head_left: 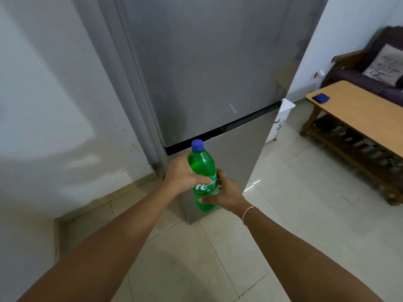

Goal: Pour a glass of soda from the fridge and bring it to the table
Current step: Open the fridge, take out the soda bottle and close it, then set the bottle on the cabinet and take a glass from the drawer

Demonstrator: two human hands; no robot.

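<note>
Now we hold the green soda bottle [204, 177] in both hands before the closed grey fridge [213, 73].

We keep the bottle nearly upright, its long axis vertical with a slight lean, the blue cap [197, 145] pointing up toward the seam between the fridge doors. Our left hand [182, 176] wraps the upper body, fingers [205, 180] clamped across the label; our right hand [226, 195] cups the lower part, fingers closed on it, thumb over the front. To the right stands the wooden desk [357, 110], well apart, with a blue cloth [320, 98] lying on it.
</note>
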